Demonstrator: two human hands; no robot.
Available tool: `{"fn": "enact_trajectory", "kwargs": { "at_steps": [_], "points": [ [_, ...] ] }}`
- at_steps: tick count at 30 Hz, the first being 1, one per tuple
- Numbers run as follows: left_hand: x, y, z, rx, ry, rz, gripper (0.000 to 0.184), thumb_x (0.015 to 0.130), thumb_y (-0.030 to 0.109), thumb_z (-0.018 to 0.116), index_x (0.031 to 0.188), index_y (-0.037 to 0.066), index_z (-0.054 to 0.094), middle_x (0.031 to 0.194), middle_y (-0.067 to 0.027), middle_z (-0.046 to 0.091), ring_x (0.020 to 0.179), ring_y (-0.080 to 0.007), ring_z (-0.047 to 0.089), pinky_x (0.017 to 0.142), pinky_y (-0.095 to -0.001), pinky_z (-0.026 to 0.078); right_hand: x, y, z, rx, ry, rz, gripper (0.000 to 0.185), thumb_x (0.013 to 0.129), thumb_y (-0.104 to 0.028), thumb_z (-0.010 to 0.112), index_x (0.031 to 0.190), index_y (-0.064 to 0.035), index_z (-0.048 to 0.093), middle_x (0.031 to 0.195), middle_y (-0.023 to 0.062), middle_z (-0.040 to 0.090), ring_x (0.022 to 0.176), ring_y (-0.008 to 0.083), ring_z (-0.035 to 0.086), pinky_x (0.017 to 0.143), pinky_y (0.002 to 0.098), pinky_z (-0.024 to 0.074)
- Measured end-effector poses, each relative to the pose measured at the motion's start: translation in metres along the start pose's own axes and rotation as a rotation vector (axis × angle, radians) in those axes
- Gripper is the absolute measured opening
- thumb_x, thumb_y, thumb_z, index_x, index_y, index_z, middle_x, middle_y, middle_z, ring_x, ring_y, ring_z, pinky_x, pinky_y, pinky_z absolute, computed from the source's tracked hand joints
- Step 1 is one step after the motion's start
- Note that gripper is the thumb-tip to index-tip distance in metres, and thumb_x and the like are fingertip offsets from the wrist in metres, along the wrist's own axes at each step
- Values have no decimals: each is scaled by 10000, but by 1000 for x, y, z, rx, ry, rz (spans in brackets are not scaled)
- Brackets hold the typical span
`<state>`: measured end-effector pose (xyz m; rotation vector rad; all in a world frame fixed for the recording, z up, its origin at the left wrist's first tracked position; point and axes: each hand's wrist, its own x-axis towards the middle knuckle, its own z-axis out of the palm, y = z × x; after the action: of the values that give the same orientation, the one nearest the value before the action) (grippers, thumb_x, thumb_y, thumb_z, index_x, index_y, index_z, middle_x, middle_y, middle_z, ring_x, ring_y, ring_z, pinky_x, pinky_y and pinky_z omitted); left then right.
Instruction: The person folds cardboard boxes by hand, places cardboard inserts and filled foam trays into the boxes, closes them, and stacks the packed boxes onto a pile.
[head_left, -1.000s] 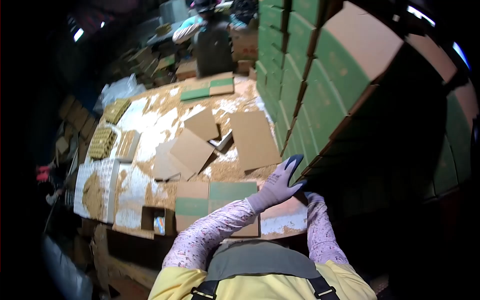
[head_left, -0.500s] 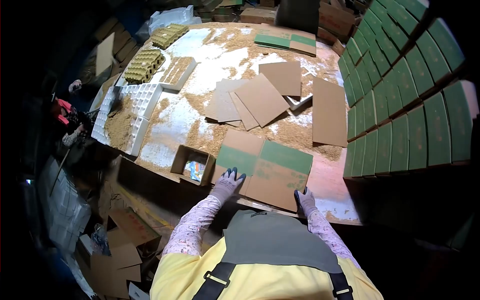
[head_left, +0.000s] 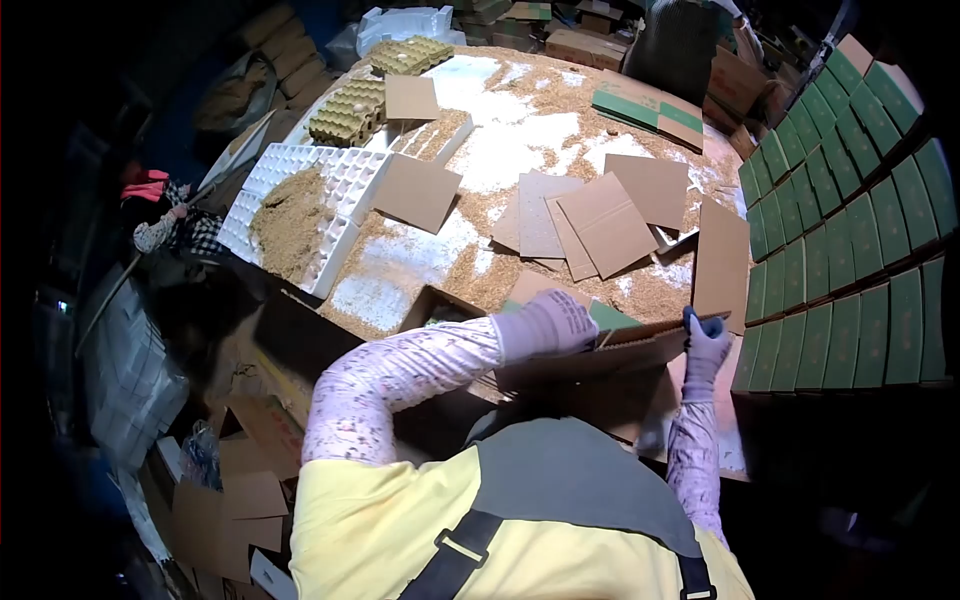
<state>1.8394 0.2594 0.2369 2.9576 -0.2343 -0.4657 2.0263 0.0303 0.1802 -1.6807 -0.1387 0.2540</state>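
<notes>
A brown cardboard carton (head_left: 620,362) with green areas stands tilted up at the table's near edge, its folded top edge facing me. My right hand (head_left: 706,345), in a grey glove with dark fingertips, grips its right end, thumb at the upper corner. My left hand (head_left: 548,325) is closed over the carton's left part, back of the glove toward me; its fingertips are mostly hidden. Under the left forearm, a small open box (head_left: 432,303) is partly covered. Beyond the hands, loose cardboard sheets (head_left: 605,225) overlap on the table.
Sawdust-like bedding covers much of the white table (head_left: 395,290). White cell trays (head_left: 300,165) and egg trays (head_left: 350,112) lie at left. Green boxes (head_left: 845,260) are stacked high at right; flat cartons (head_left: 650,110) lie at the far side. Another person's gloved hand (head_left: 155,235) holds a stick.
The carton that lay flat is now tilted up, with my left hand moved right and closed over it. Two square cardboard pieces now show near the left trays. The view has shifted.
</notes>
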Motion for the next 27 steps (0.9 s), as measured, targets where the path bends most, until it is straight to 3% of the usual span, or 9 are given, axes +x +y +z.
{"fn": "enact_trajectory", "kwargs": {
  "at_steps": [4, 9, 11, 13, 16, 19, 21, 25, 27],
  "points": [
    [-12, -15, -20, -225, 92, -477, 302, 909, 366, 540, 901, 107, 695, 899, -131, 709, 832, -286, 700, 713, -458, 539, -26, -12, -31, -126, -173, -118, 353, 808, -141, 751, 635, -92, 448, 584, -22, 454, 530, 61, 444, 495, 248, 368],
    [41, 56, 38, -177, 191, -153, 190, 905, 285, 549, 894, 145, 678, 842, -82, 706, 783, -288, 695, 675, -447, 533, -55, -22, -1, -1241, -744, -521, 175, 768, -204, 670, 896, -89, 640, 884, 166, 638, 831, 363, 625, 730, 454, 500],
    [53, 40, 89, 34, 279, 55, 124, 854, 226, 576, 831, 167, 683, 976, -56, 713, 931, -295, 684, 761, -443, 537, -40, 20, -30, -1070, -1099, -711, 169, 792, -170, 640, 951, -116, 658, 1068, 183, 609, 991, 363, 594, 818, 435, 502],
    [54, 13, 74, 425, 715, 329, 343, 884, 257, 521, 1206, 168, 595, 1347, -89, 540, 1280, -264, 492, 1068, -441, 408, -35, 9, -71, -1077, -1162, -896, 345, 793, -146, 616, 1129, -210, 656, 1338, 173, 522, 1243, 379, 494, 1028, 430, 417],
    [82, 12, 37, 350, 726, -29, 652, 860, 290, 587, 1468, 203, 368, 1341, -161, 480, 1228, -309, 482, 1026, -484, 380, -76, -13, -97, -1477, -1164, -659, 657, 834, -249, 666, 1439, -304, 415, 1514, 244, 282, 1372, 440, 330, 1120, 458, 311],
    [76, 47, -3, -256, 515, -295, 912, 786, 486, 698, 1509, 103, 296, 1219, -177, 531, 1009, -290, 552, 833, -438, 425, -70, 47, -69, -153, -542, 173, 921, 770, -278, 809, 1490, -49, 282, 1500, 240, 318, 1301, 359, 443, 1075, 449, 392],
    [49, 102, 10, -181, 470, -285, 1086, 693, 605, 725, 1501, 36, 276, 1266, -220, 503, 1175, -330, 497, 971, -526, 377, -60, 100, -51, -450, -131, 52, 883, 781, -205, 796, 1471, 9, 287, 1437, 210, 415, 1218, 289, 518, 999, 380, 468],
    [30, 110, 90, -52, 370, -101, 1056, 659, 468, 785, 1485, 30, 296, 1446, -313, 320, 1365, -457, 310, 1114, -633, 200, -61, 51, -66, 299, -272, 613, 558, 891, -244, 673, 1376, -64, 465, 1260, 121, 579, 1103, 200, 582, 933, 308, 492],
    [29, 97, 61, -214, 534, -378, 1055, 642, 408, 804, 1473, 3, 296, 1435, -335, 326, 1354, -464, 327, 1109, -586, 260, -63, 113, -68, 408, -243, 372, 420, 910, -252, 638, 1282, -81, 545, 1126, 76, 635, 1012, 153, 608, 869, 305, 501]
  ]
}}
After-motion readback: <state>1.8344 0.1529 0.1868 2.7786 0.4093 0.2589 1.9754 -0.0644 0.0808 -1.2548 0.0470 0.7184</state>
